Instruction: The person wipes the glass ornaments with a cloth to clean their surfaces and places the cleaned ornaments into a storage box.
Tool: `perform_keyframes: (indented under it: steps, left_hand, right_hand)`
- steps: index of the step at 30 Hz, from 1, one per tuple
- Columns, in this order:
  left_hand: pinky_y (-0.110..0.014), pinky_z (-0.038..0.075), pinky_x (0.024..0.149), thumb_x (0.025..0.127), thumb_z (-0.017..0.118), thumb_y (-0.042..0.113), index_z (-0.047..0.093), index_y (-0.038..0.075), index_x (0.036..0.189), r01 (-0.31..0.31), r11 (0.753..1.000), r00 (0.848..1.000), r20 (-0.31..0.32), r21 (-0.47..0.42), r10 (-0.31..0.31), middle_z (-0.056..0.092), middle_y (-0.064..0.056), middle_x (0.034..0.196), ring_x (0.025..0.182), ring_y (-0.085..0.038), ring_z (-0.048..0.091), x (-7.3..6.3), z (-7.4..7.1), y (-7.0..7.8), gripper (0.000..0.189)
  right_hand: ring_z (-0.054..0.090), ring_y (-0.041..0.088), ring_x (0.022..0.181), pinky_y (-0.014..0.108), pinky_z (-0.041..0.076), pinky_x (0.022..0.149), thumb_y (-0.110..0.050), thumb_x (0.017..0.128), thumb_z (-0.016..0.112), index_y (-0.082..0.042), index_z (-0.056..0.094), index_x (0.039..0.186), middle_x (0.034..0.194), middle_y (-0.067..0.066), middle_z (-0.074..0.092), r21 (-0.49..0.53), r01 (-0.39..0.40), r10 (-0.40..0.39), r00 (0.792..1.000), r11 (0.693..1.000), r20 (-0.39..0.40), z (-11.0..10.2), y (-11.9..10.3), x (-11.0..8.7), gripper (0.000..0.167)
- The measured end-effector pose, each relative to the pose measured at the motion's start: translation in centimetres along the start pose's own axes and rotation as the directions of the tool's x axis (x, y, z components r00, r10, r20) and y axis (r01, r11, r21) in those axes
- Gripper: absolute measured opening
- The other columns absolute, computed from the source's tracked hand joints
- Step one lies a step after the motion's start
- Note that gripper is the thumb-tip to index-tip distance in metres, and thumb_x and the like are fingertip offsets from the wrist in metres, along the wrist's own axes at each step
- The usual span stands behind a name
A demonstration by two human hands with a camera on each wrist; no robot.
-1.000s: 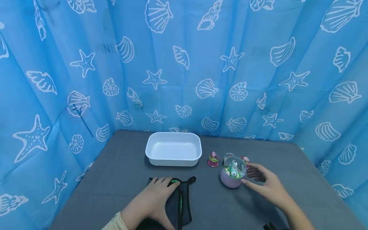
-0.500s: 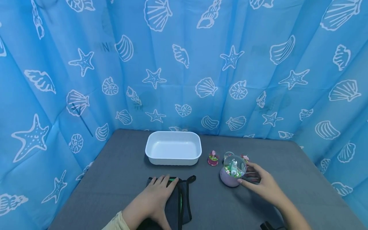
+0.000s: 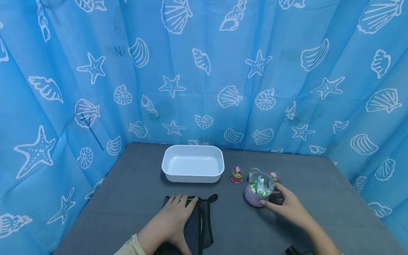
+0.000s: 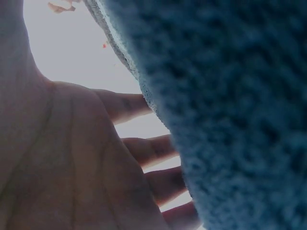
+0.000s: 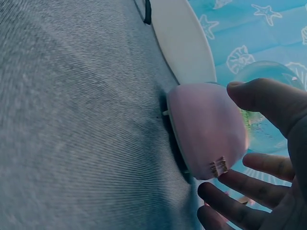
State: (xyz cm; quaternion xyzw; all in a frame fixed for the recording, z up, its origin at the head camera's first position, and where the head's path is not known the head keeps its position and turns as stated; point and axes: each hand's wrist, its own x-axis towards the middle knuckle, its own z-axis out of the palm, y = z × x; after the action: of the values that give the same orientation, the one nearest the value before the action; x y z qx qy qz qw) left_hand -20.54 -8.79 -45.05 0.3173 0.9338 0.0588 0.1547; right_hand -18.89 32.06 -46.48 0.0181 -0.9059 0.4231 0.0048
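Note:
A snow globe (image 3: 259,189) with a lilac base and a small figure inside stands on the grey-covered table. My right hand (image 3: 288,207) is at its right side, thumb tip at the front of the base and fingers spread behind it. The right wrist view has the thumb and fingertips right at the edge of the pink-looking base (image 5: 206,129). My left hand (image 3: 170,221) rests on a dark fabric pouch (image 3: 204,226) with black trim and a green inner edge. Up close, the blurred fabric (image 4: 240,96) hides the left fingertips.
A white rectangular tub (image 3: 192,179) sits at the back centre. Right of it is a small pink-based globe (image 3: 236,176); another small clear globe (image 3: 254,171) and a pink ornament (image 3: 272,175) stand behind the snow globe. A black object (image 3: 292,250) lies at the front edge.
My right hand has edged left, its thumb now overlapping the front of the snow globe's base. The left hand and the pouch have hardly moved.

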Motion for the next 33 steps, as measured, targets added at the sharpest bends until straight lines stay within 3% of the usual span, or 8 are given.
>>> perform_keyframes:
  steps: [3, 12, 17, 24, 33]
  left_hand:
    - [-0.068, 0.036, 0.123, 0.046, 0.088, 0.089, 0.027, 0.018, 0.169, 0.002, 1.000, 1.000, -0.011, 0.024, -0.002, 0.037, -0.021, 0.168, 0.152, -0.045, 0.041, 0.04, 0.01, 0.12, 0.154]
    - [-0.067, 0.043, 0.118, 0.044, 0.082, 0.096, 0.032, 0.015, 0.167, -0.014, 0.997, 0.999, -0.049, 0.078, 0.018, 0.047, -0.018, 0.161, 0.145, -0.039, 0.050, 0.37, 0.24, 0.02, 0.156]
    - [-0.064, 0.046, 0.117, 0.044, 0.081, 0.097, 0.035, 0.012, 0.166, -0.029, 0.995, 0.997, -0.066, 0.095, 0.035, 0.050, -0.018, 0.157, 0.141, -0.037, 0.053, 0.35, 0.17, -0.07, 0.155]
    - [-0.062, 0.047, 0.116, 0.047, 0.078, 0.098, 0.038, 0.010, 0.164, -0.032, 0.995, 0.997, -0.062, 0.099, 0.038, 0.053, -0.018, 0.153, 0.137, -0.035, 0.055, 0.15, -0.43, 0.23, 0.152]
    - [-0.061, 0.048, 0.115, 0.047, 0.079, 0.098, 0.041, 0.008, 0.162, -0.016, 0.995, 0.998, -0.065, 0.101, 0.022, 0.056, -0.019, 0.151, 0.136, -0.035, 0.057, 0.22, -0.54, 0.35, 0.151]
  right_hand:
    - [0.071, 0.042, 0.118, 0.049, 0.065, 0.088, -0.032, 0.093, 0.085, 0.000, 0.049, 0.152, 0.141, 0.028, 0.063, -0.015, 0.016, -0.016, 1.000, 1.000, 0.007, 0.15, 0.10, 0.08, 0.077]
    - [0.071, 0.026, 0.109, 0.030, 0.060, 0.080, -0.032, 0.090, 0.087, -0.003, 0.054, 0.149, 0.133, 0.019, 0.069, -0.044, 0.088, -0.087, 0.996, 0.995, 0.009, 0.57, 0.54, 0.47, 0.073]
    - [0.069, 0.023, 0.109, 0.031, 0.059, 0.082, -0.032, 0.088, 0.089, -0.004, 0.055, 0.147, 0.129, 0.014, 0.071, -0.069, 0.106, -0.107, 0.994, 0.992, -0.010, 0.81, 0.88, 0.76, 0.073]
    - [0.066, 0.029, 0.118, 0.037, 0.058, 0.089, -0.034, 0.089, 0.088, -0.004, 0.054, 0.149, 0.134, 0.016, 0.069, -0.098, 0.097, -0.098, 0.995, 0.990, -0.013, 0.84, 0.92, 0.81, 0.076]
    - [0.066, 0.020, 0.107, 0.028, 0.057, 0.080, -0.031, 0.089, 0.088, -0.004, 0.055, 0.147, 0.127, 0.013, 0.071, -0.062, 0.099, -0.099, 0.995, 0.993, 0.003, 0.77, 0.98, 0.87, 0.073]
